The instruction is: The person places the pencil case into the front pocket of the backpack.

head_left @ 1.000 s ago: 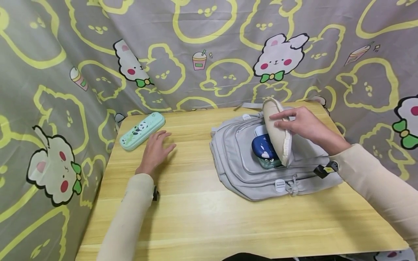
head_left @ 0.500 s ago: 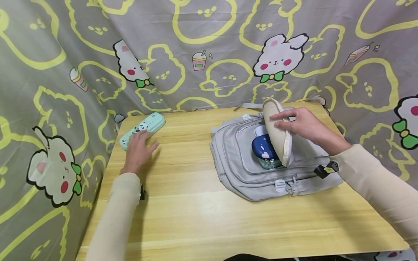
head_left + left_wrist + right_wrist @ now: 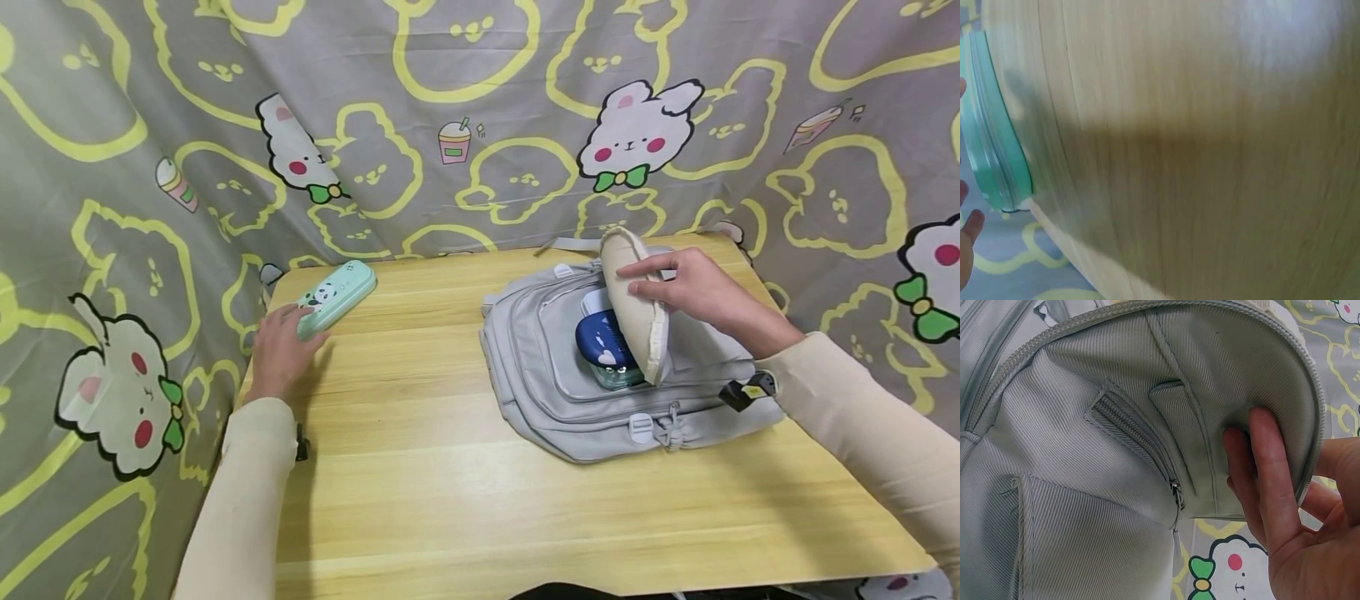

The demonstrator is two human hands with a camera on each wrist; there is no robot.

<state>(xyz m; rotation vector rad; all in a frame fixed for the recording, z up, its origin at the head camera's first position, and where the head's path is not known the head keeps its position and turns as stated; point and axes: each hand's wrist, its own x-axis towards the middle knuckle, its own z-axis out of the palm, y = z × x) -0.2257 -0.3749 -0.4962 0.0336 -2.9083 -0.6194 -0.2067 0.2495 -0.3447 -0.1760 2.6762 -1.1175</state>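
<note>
A mint-green pencil case point(image 3: 343, 293) with a panda print lies at the table's far left. My left hand point(image 3: 281, 354) hovers around its near end with the fingers spread; in the left wrist view the fingertips point(image 3: 974, 222) appear beside the zipped case point(image 3: 1013, 144), and contact cannot be made out. My right hand point(image 3: 693, 287) pinches the raised cream-faced flap point(image 3: 633, 308) of a grey backpack point(image 3: 525, 358) lying flat. In the right wrist view, fingers point(image 3: 1272, 469) press the flap's grey lining. Under the flap sit a rounded navy-blue case point(image 3: 602, 340) and a clear greenish item point(image 3: 617, 377), both partly hidden.
The wooden table point(image 3: 420, 467) stands against a grey patterned curtain point(image 3: 480, 100) at the back and both sides. In the right wrist view, a zipped inner pocket point(image 3: 1135, 434) shows in the lining. A strap point(image 3: 577, 243) lies behind the backpack.
My left hand has moved left along the table to the near end of the pencil case. The right hand keeps the flap raised in the same place.
</note>
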